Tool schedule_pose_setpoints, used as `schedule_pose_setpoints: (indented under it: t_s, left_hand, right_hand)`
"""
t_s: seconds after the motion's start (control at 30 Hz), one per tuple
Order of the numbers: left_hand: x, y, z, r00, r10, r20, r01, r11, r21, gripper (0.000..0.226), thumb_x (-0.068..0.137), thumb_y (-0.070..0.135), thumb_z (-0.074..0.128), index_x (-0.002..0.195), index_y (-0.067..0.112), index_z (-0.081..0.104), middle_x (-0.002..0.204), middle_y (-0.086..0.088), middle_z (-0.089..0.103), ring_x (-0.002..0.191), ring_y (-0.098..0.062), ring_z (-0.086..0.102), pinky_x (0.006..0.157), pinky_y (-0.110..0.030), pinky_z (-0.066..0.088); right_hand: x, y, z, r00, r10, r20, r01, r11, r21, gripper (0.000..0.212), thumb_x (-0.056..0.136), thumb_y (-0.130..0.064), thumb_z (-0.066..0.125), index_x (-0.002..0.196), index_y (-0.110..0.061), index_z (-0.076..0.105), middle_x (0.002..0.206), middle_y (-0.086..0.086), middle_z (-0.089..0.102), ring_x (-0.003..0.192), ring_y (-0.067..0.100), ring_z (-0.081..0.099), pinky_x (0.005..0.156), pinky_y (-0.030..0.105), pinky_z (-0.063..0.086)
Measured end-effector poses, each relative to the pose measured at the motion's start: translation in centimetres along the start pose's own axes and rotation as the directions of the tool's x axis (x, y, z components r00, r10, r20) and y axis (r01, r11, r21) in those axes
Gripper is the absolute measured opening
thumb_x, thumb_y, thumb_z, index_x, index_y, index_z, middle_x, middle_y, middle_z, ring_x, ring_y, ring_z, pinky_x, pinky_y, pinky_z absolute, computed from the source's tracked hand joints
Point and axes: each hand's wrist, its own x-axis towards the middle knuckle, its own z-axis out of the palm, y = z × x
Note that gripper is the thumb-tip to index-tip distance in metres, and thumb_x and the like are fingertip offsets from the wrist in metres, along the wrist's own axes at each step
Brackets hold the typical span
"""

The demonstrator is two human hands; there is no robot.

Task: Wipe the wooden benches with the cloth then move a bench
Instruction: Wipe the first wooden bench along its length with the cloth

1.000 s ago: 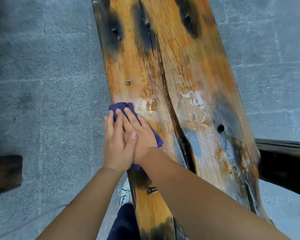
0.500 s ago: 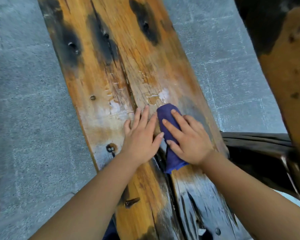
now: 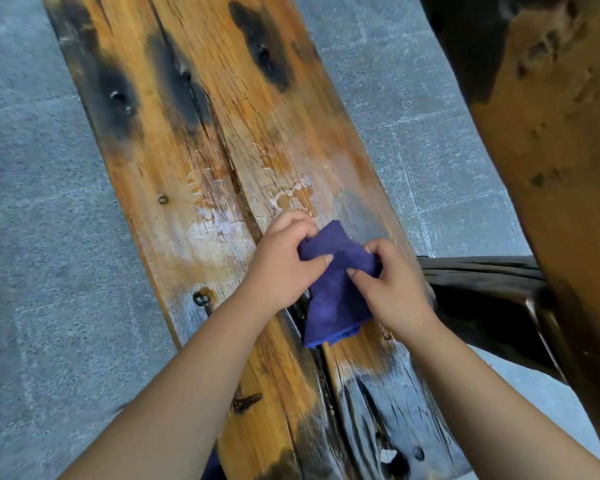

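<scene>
cloth [image 3: 336,285] | now pinched by both hands | lifted off bench [image 3: 222,140]

wooden bench [image 3: 222,140]: two planks, charred patches, set on grey paved floor [image 3: 32,237] | purple cloth [image 3: 333,289]: laid on bench's right plank, beside the centre crack

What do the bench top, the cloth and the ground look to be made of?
Bench top: weathered wooden planks with visible grain, cracks, charred-looking dark patches and flaking pale finish. Cloth: soft purple-blue fabric, napped, probably microfibre. Ground: grey speckled pavers, likely granite or concrete, with joints showing.
</scene>
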Motion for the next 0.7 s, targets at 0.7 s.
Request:
schedule_pose_setpoints:
  t_s: [0.7]
  left_hand:
    - [-4.2, 0.7, 3.7, 0.983, 0.034, -0.179, 0.075, 0.819, 0.568, 0.047, 0.088, 0.035, 0.053, 0.132, 0.019, 0.047, 0.141, -0.004, 0.044, 0.131, -0.025, 0.04, 0.101, -0.048, 0.042]
  right_hand:
    - [-1.4, 2.3, 0.0, 0.985, -0.162, -0.059, 0.111, 0.858, -0.501, 0.035, 0.084, -0.024, 0.068, 0.116, -0.015, 0.058, 0.136, 0.014, 0.05, 0.124, 0.035, 0.046, 0.101, 0.044, 0.04]
